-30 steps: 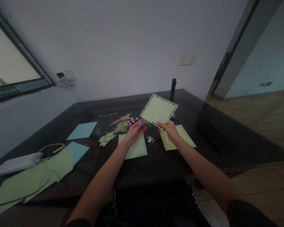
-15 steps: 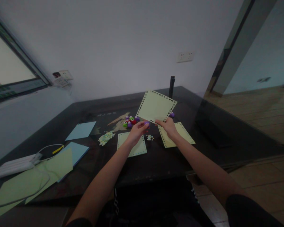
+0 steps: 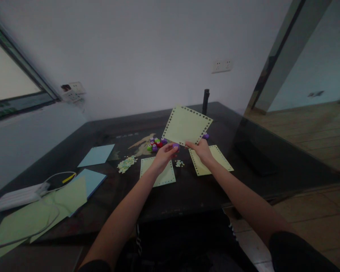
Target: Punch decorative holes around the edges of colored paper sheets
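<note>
Near the middle of the frame, the left hand has its thumb and fingers pinched on a small purple piece, right by the lower edge of a pale yellow-green sheet. Whether the paper sits inside that piece is too small to tell. The right hand, just right of center, grips the same sheet by its lower right part between thumb and fingers, keeping it tilted above the table; the sheet has rows of small holes along its edges.

Behind the left hand lies a cluster of purple, green and red pieces (their white spots look like eyes). Another purple piece shows behind the right hand. Below the left hand, at the center, a pale green sheet lies flat, and to its right are a few paper bits, then a yellow sheet with a holed border, partly covered by the right hand and wrist. Left of center is a larger heap of paper bits. A light blue sheet lies farther left, and a white power strip sits at the lower left
</note>
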{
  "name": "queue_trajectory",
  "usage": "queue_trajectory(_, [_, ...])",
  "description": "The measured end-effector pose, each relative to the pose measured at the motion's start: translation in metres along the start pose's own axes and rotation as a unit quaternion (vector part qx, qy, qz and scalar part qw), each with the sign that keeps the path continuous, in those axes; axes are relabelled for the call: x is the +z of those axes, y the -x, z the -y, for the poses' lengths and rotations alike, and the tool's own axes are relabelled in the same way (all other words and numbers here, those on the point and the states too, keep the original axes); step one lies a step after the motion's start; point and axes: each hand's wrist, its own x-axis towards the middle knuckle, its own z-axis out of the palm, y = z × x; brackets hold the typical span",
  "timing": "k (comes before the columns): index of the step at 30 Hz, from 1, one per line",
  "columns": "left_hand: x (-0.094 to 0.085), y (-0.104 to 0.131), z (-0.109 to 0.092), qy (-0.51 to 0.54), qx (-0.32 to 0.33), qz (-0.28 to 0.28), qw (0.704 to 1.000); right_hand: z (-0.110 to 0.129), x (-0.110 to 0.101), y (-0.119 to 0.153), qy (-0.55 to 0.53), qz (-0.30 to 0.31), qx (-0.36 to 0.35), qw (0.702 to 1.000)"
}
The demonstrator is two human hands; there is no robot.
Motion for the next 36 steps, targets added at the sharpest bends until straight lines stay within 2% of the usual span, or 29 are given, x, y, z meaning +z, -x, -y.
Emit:
queue_trajectory(15, [0.000, -0.001, 0.001, 0.007, 0.001, -0.008, 1.000, 0.011, 0.004, 0.005, -0.005, 0.019, 0.013, 1.000])
queue_trajectory(21, [0.000, -0.003, 0.005, 0.022, -0.010, -0.026, 0.999, 0.005, 0.004, 0.004, 0.001, 0.035, 0.017, 0.999])
queue_trajectory(30, [0.000, -0.006, 0.008, 0.028, 0.015, -0.036, 0.999, 0.010, 0.003, 0.004, 0.003, 0.045, 0.030, 0.999])
queue_trajectory(36, [-0.001, -0.007, 0.008, 0.047, 0.011, -0.023, 0.999, 0.012, 0.004, 0.005, 0.004, 0.044, 0.027, 0.999])
